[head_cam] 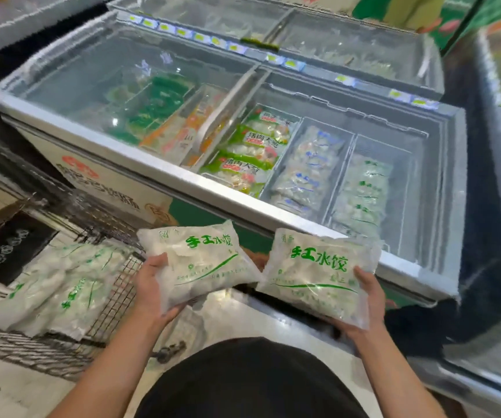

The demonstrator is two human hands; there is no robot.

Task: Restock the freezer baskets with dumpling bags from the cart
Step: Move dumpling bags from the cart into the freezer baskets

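Each hand grips one dumpling bag from below — the left hand (149, 285) under the left bag (198, 263), the right hand (368, 297) under the right bag (318, 273). More bags (59, 285) lie in the wire cart (113, 300) at left. Beyond, the freezer (243, 188) stands open — its rightmost basket (400, 164) holds matching green-lettered bags.

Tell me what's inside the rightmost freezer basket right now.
The rightmost basket holds a row of green-lettered dumpling bags along its left side; its right side looks bare. How many layers lie beneath is covered.
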